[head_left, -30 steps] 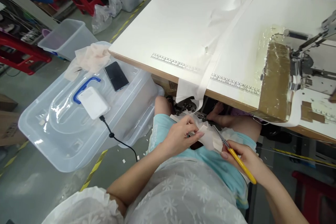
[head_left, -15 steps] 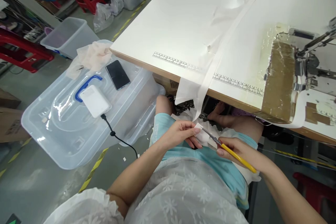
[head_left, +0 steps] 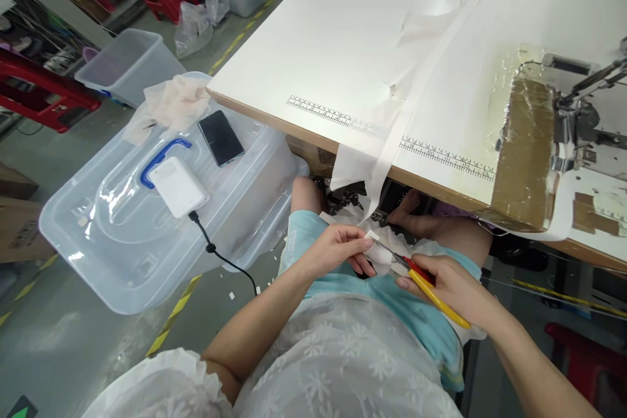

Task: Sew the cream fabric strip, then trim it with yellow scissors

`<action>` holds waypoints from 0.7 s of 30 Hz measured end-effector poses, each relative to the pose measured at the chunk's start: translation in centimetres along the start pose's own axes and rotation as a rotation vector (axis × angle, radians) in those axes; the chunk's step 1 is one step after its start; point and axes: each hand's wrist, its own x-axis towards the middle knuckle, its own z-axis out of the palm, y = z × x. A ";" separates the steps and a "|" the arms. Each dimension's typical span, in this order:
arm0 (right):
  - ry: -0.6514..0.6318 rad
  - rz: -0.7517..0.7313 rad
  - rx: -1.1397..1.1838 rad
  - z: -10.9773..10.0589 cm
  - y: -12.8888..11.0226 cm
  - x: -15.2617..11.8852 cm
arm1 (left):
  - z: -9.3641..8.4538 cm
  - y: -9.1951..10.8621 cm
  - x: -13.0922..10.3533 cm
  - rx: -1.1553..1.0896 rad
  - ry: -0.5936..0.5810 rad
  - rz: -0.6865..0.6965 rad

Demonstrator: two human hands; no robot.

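Observation:
Over the lap, my left hand [head_left: 345,249] pinches a piece of white fabric [head_left: 381,257] between thumb and fingers. My right hand [head_left: 441,284] is closed around scissors [head_left: 434,295] with yellow and red handles. The scissor blades point left, at the fabric edge close to my left fingertips. A small white tip sticks up above my left thumb. More white fabric lies over the legs beneath both hands. A long white strip [head_left: 379,179] hangs down from the table edge just above my hands.
A white table [head_left: 313,32] with printed rulers stands ahead, with a sewing machine [head_left: 582,114] at right. At left, a clear lidded box [head_left: 117,255] carries a phone [head_left: 220,138], a white power bank [head_left: 178,187] with a black cable, and pale cloth [head_left: 176,101].
The scissors have opened wider, and their red handle now shows. My right fingers have spread with the handles. My left hand has stayed nearly in place.

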 end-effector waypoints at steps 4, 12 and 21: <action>0.040 -0.011 -0.056 0.2 0.2 -0.2 | 0.3 0.0 0.1 0.001 0.010 -0.010; 0.067 0.007 -0.163 0.0 -0.4 0.2 | 0.5 0.4 0.0 0.022 -0.016 -0.032; 0.253 -0.102 0.283 1.6 -0.8 0.8 | 2.7 -0.2 0.7 0.158 -0.137 0.000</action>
